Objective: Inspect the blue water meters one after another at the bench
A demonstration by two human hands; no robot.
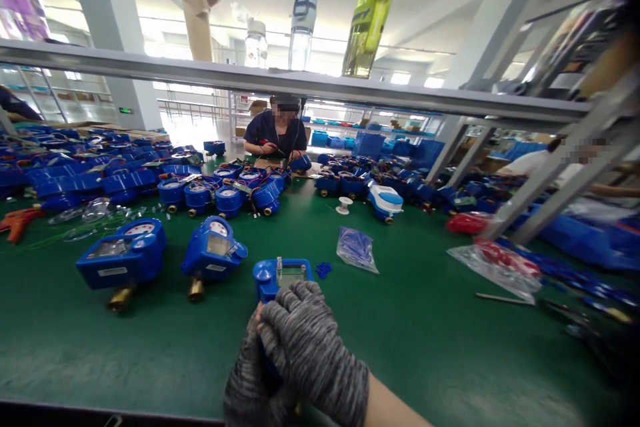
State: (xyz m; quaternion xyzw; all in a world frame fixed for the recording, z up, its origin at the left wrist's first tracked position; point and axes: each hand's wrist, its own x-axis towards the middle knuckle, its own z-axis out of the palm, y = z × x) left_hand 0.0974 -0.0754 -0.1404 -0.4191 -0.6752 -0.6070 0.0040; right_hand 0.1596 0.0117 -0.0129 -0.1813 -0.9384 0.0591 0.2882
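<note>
A blue water meter (267,273) with a clear display window stands at the table's near middle. My right hand (313,340), in a grey knitted glove, is closed over its near part and covers much of it. Lower and to the left, my left hand (250,373), gloved alike, wraps the meter's near side, its fingers partly hidden behind the right hand. Small blue pieces (323,270) lie just right of the meter. To the left stand two more blue water meters, one closer (213,250) and one farther out (123,253), both with brass pipe ends.
Many blue meters with wires (230,193) crowd the table's back. A bag of blue parts (357,249), a wire spool (344,205) and a bag of red parts (500,263) lie rightward. An orange glue gun (19,223) is far left. Bottles stand on the shelf (320,80). A co-worker (277,130) sits opposite.
</note>
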